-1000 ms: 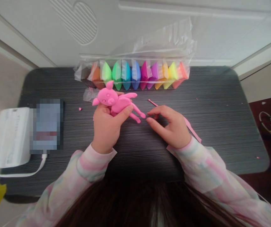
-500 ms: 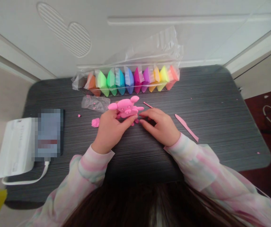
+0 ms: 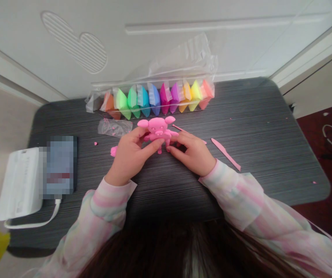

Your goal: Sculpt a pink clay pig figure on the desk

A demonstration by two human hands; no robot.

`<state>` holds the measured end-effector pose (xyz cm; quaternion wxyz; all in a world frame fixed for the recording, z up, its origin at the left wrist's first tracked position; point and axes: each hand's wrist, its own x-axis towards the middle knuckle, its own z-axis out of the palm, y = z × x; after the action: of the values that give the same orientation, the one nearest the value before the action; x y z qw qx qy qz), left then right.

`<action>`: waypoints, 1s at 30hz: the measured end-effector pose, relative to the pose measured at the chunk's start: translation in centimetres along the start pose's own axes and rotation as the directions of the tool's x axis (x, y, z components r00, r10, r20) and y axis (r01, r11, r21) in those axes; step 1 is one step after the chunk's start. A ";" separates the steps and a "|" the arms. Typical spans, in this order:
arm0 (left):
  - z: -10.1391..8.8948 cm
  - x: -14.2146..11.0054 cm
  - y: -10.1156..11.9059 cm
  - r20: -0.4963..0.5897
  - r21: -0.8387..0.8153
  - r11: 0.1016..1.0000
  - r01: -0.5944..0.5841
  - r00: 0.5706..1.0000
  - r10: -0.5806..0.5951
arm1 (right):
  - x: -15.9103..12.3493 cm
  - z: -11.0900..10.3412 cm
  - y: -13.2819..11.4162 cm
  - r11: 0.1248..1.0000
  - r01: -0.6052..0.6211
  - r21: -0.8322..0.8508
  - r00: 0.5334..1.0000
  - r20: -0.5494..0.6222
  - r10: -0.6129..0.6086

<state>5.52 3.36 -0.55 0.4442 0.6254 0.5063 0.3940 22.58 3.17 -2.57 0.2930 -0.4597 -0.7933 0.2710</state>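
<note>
Compared with the first frame, holds the pink pig figure [image 3: 157, 133] no more tilted toward the left but upright, head toward the back of the table [image 3: 166, 185], and brings the right hand [image 3: 196, 154] from just beside the foot to the lower leg. Can count, from the largest: one table, one clear bag [image 3: 183, 58] with eleven coloured packets [image 3: 154, 101] in a row, one white box [image 3: 22, 183], one phone [image 3: 60, 166], one cable [image 3: 45, 224] and one crumpled wrapper [image 3: 115, 127]; also one pink knife [image 3: 225, 154], one thin pink stick [image 3: 180, 129] partly behind the right hand, one clay lump [image 3: 114, 151] beside the left hand [image 3: 131, 154], and a few pink crumbs [image 3: 96, 143], with the faintest too small for exact count. Keeps the left fingers closed on the body of the figure, thumb over the front, under the snout, and the others behind and at its side. With the right thumb and fingertips, slightly apart, reaches the leg; cannot tell if clamped on it. Holds the figure between both hands, above the table.
</note>
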 end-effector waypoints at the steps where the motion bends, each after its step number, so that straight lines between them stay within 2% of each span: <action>1: -0.1 0.0 0.0 0.004 -0.008 1.000 0.006 1.000 -0.006 | 0.0 0.0 -0.1 1.000 0.004 0.007 1.000 0.004 -0.004; 9: -0.5 -0.2 0.2 0.027 0.048 0.999 -0.001 1.000 -0.001 | 0.1 0.1 -0.2 1.000 -0.010 0.007 1.000 -0.017 0.010; 16: 0.1 -0.3 0.0 0.023 -0.115 0.993 0.008 1.000 -0.006 | 0.1 0.1 -0.4 0.998 0.030 0.048 0.999 -0.043 -0.028; 21: 0.4 -0.3 -0.3 0.024 -0.063 0.998 0.024 0.999 -0.022 | 0.0 0.0 -0.8 1.000 0.002 0.016 0.998 -0.057 -0.001; 25: 0.5 -0.2 -0.1 -0.029 -0.032 0.999 0.000 1.000 -0.001 | -0.1 -0.1 -1.0 1.000 0.017 0.004 0.999 -0.049 -0.017; 30: 0.6 -0.1 0.6 -0.025 -0.130 0.991 -0.031 0.999 0.028 | 0.0 -0.1 -1.0 0.996 0.048 0.073 0.998 -0.049 -0.045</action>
<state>6.22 3.07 -0.14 0.4722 0.5981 0.4752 0.4399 22.09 2.72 -1.86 0.3348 -0.4363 -0.7861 0.2823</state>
